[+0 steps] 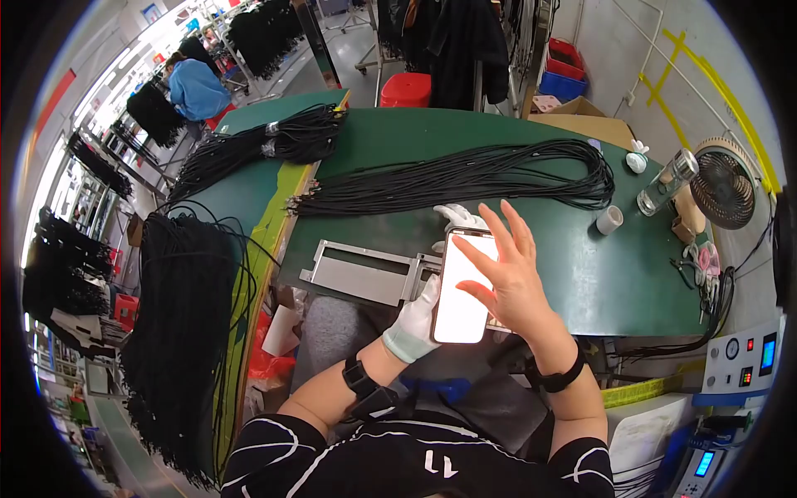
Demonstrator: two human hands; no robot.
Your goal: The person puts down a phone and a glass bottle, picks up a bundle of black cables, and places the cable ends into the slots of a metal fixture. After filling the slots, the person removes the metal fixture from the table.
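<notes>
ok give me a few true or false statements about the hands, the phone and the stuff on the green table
1. The left hand, in a white glove, holds the phone. True.
2. The phone screen is dark. False: it glows white.
3. The right hand is bare, fingers spread over the phone. True.
4. Red cables lie on the green table. False: the black cable bundle is there.
5. The small fan stands at the table's left end. False: the right end.

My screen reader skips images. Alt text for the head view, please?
A gloved left hand holds a bright-screened phone while the bare right hand touches it, above a green table strewn with black cable bundles.
</notes>
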